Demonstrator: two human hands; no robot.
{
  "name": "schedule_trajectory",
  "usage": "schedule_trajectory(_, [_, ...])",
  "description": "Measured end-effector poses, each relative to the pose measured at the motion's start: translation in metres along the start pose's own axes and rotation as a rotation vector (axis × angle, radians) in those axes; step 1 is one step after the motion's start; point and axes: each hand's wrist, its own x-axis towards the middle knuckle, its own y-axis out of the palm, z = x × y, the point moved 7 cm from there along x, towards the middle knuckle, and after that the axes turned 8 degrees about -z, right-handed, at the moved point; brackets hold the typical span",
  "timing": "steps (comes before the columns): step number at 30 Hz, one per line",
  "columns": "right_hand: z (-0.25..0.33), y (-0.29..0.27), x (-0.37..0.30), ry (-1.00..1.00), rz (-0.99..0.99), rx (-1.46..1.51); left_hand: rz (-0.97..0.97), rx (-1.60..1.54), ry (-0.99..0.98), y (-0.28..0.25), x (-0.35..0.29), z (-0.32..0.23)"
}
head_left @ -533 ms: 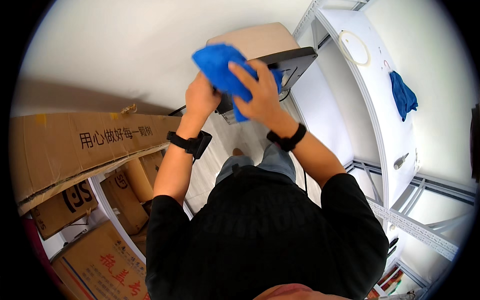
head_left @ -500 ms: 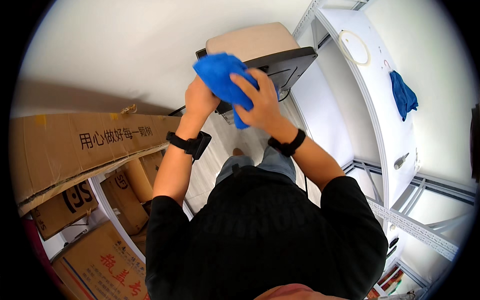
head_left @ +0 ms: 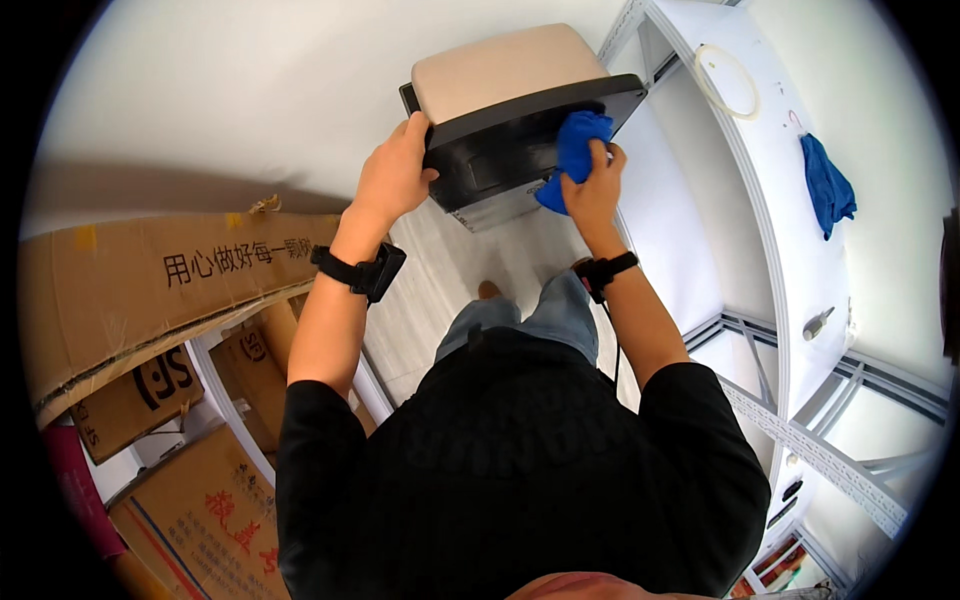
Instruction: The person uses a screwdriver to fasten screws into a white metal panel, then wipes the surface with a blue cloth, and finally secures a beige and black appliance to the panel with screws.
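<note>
The black panel (head_left: 480, 168), under a beige cushion (head_left: 510, 78), stood at twelve o'clock. The left hand (head_left: 394, 170) held its edge at eleven; a slipping grip could perhaps tip it. The right hand (head_left: 597, 195) held the bunched blue cloth (head_left: 582, 142) at one, hiding the surface beneath.

Looks steeply down, head-worn, close over the black shirt (head_left: 530, 490) at six o'clock, out toward the left hand (head_left: 392, 170) at eleven and right hand (head_left: 596, 192) past one; spans, fisheye-wide, from cardboard box (head_left: 110, 300) at nine to white shelving (head_left: 802, 280) at three.
</note>
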Motion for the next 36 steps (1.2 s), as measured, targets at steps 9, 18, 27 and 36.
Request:
schedule_trajectory(9, [0.108, 0.045, -0.054, -0.265, 0.247, 0.192, 0.057, -0.001, 0.060, -0.001, 0.003, -0.004])
schedule_trajectory(18, [0.043, 0.010, -0.019, -0.179, 0.125, 0.029, 0.138, -0.072, 0.013, -0.004, -0.001, -0.002])
schedule_trajectory(27, [0.135, 0.031, -0.037, -0.409, 0.227, 0.165, 0.187, -0.297, 0.123, 0.001, -0.001, 0.011])
schedule_trajectory(36, [0.125, 0.055, -0.057, -0.525, 0.285, 0.025, 0.204, -0.304, 0.080, -0.002, -0.001, 0.011])
